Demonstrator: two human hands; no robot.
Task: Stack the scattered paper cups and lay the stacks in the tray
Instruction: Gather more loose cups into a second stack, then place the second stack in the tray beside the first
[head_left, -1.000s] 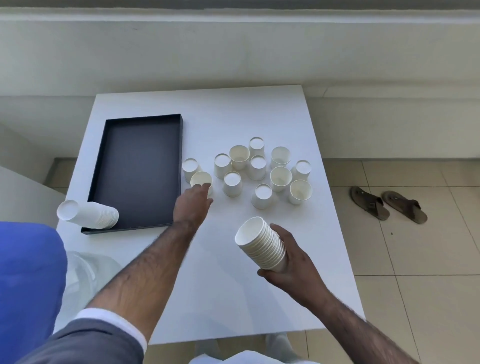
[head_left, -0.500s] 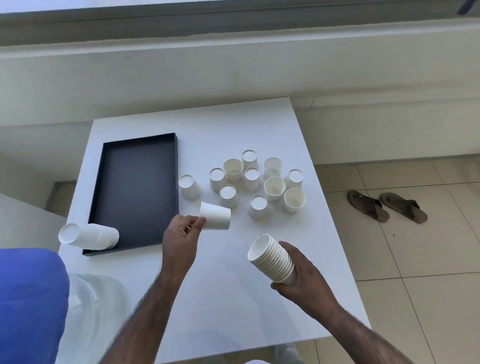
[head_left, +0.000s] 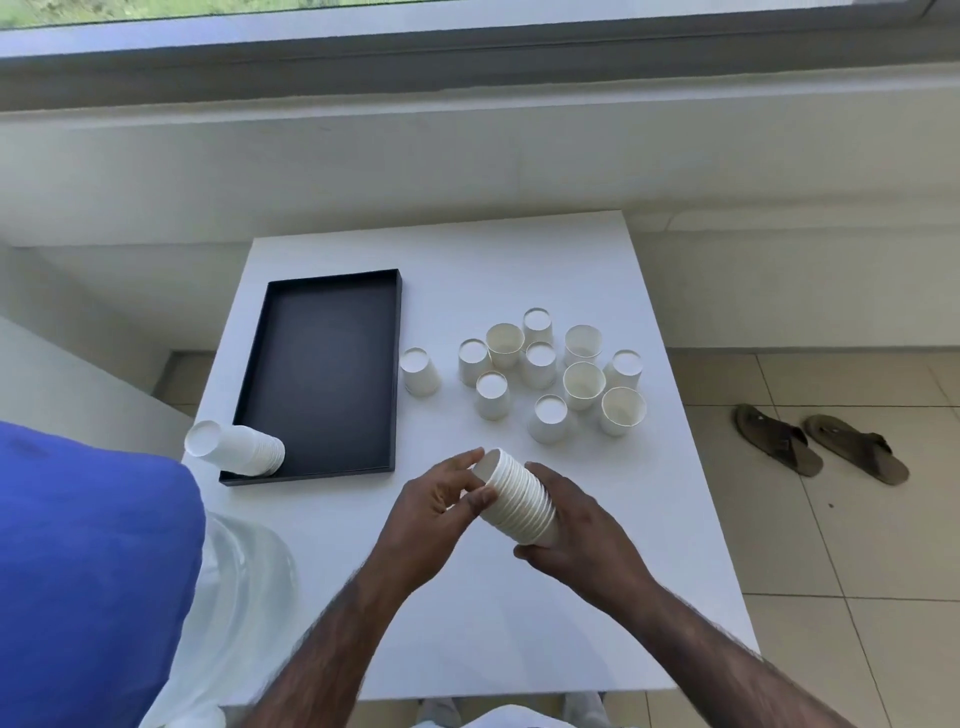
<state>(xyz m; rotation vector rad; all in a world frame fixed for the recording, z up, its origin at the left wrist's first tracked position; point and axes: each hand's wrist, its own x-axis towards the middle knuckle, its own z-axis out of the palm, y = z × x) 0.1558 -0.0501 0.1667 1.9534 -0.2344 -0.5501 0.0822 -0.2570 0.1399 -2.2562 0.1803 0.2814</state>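
I can read no brand, label or writing on anything here; the cups are plain white and the tray (head_left: 317, 364) is plain black.

My right hand (head_left: 576, 535) is wrapped around the base end of the held stack (head_left: 519, 501) of paper cups, above the near middle of the white counter (head_left: 519, 260). The stack is tilted, its long axis running from near right to far left, with the open mouth pointing far left and a little upward. My left hand (head_left: 436, 514) meets that open end, its fingers (head_left: 460, 462) curled over the rim and the thumb pressed on the side of the stack; they are closed on the top cup there.

A second stack (head_left: 234, 448) lies on its side at the near left corner of the tray, its rims resting in the tray and its base end sticking out leftward over the tray's wall. Its long axis runs roughly left to right.

The tray lies on the left part of the counter, long axis running near to far. The loose cups (head_left: 545, 374) stand clustered right of the tray; some are upright with mouths open, others are upside down with flat bases showing. One upside-down cup (head_left: 420, 370) stands apart, just beside the tray's right wall.

A pair of sandals (head_left: 815, 441) lies on the tiled floor to the right.
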